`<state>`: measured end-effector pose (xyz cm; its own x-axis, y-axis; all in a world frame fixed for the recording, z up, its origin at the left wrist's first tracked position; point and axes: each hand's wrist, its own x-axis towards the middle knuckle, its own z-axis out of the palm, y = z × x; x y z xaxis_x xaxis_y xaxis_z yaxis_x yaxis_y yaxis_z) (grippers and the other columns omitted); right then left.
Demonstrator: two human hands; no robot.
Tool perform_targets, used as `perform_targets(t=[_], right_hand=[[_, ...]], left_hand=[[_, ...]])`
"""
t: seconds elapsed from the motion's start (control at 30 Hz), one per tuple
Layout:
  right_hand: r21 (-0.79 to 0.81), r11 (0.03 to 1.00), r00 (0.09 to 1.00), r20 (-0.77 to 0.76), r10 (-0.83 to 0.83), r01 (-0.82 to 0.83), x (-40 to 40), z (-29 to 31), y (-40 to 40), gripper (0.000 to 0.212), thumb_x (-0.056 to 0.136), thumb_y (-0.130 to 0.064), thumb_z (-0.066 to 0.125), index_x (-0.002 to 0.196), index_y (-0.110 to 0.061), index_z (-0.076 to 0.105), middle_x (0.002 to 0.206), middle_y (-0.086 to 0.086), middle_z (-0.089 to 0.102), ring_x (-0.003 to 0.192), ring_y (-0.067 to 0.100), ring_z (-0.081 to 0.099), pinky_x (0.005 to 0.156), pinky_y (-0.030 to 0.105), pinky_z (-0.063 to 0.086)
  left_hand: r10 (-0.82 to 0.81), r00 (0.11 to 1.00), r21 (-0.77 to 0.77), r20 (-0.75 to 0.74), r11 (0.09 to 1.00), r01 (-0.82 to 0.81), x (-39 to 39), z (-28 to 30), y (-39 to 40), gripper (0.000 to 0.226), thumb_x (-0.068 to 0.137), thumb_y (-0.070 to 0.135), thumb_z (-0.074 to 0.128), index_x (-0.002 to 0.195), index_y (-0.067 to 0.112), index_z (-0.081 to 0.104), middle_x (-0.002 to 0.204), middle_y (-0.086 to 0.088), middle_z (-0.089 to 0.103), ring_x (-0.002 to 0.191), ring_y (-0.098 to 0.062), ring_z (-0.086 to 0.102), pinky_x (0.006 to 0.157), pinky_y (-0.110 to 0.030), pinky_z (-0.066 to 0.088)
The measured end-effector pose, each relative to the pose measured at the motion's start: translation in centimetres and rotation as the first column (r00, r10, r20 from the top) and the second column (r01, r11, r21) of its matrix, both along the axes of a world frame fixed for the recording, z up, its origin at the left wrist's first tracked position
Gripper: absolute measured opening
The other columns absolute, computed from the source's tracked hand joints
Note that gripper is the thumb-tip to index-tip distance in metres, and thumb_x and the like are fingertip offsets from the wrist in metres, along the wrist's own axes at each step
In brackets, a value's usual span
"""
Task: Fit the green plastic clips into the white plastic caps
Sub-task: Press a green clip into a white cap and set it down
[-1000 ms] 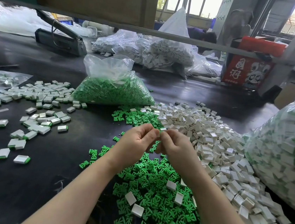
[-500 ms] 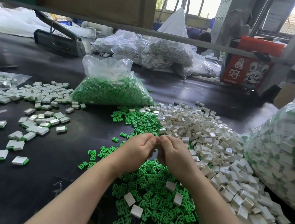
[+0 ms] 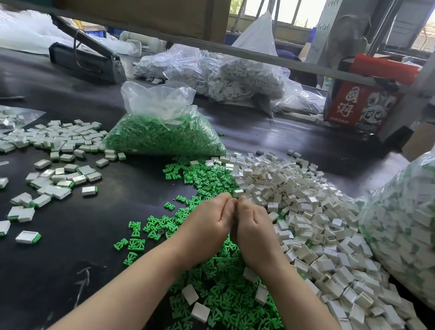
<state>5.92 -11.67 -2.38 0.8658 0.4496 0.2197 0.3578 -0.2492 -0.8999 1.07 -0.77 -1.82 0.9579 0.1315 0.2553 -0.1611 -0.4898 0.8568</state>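
Observation:
My left hand (image 3: 209, 223) and my right hand (image 3: 255, 231) are pressed together at the fingertips, low over the dark table. The fingers of both are curled inward. The small white cap pinched between them is hidden behind the knuckles. Loose green clips (image 3: 226, 315) lie heaped under my wrists and spread toward the back. A big pile of empty white caps (image 3: 313, 216) lies just right of my hands. A few stray caps (image 3: 201, 312) sit on the green heap.
Caps fitted with green clips (image 3: 58, 146) are scattered on the left. A clear bag of green clips (image 3: 165, 137) stands behind the hands. A large bag of fitted caps (image 3: 420, 228) fills the right edge. Farther back are bags of white parts (image 3: 237, 77), a red carton (image 3: 364, 105) and a heat sealer (image 3: 87, 60).
Both hands have sunk lower toward the green heap while staying pressed together. The white sliver seen between the fingertips a second ago is now covered.

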Motion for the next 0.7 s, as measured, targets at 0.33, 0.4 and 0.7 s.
perform_targets(t=[0.33,0.4,0.7], right_hand=[[-0.107,0.992,0.987,0.151,-0.056,0.073,-0.31,0.26,-0.16,0.053,0.096,-0.038,0.023,0.056,-0.015,0.049,0.05,-0.005,0.047,0.05,0.012,0.043,0.054,0.034,0.032],[-0.126,0.989,0.985,0.162,-0.059,0.08,-0.32,0.28,-0.19,0.053,0.095,-0.04,0.022,0.053,-0.018,0.047,0.048,-0.004,0.047,0.05,0.011,0.043,0.053,0.033,0.031],[-0.123,0.99,0.986,0.158,-0.054,0.074,-0.11,-0.06,-0.27,0.053,0.092,-0.046,0.021,0.051,-0.022,0.045,0.048,-0.008,0.051,0.051,0.008,0.044,0.054,0.033,0.032]], left_hand=[[0.079,0.997,0.003,0.011,0.997,-0.079,-0.05,-0.11,-0.89,0.032,0.105,0.033,0.036,0.086,0.014,0.052,0.078,-0.002,0.06,0.074,-0.021,0.058,0.072,-0.046,0.047],[0.074,0.997,0.006,0.007,0.997,-0.074,0.0,-0.19,-0.86,0.032,0.105,0.032,0.036,0.082,0.016,0.05,0.073,0.001,0.056,0.066,-0.015,0.052,0.067,-0.043,0.045],[0.036,0.999,-0.005,0.005,0.999,-0.036,0.05,-0.3,-0.46,0.034,0.106,0.03,0.035,0.079,0.015,0.048,0.07,-0.001,0.052,0.063,-0.015,0.045,0.064,-0.044,0.042]])
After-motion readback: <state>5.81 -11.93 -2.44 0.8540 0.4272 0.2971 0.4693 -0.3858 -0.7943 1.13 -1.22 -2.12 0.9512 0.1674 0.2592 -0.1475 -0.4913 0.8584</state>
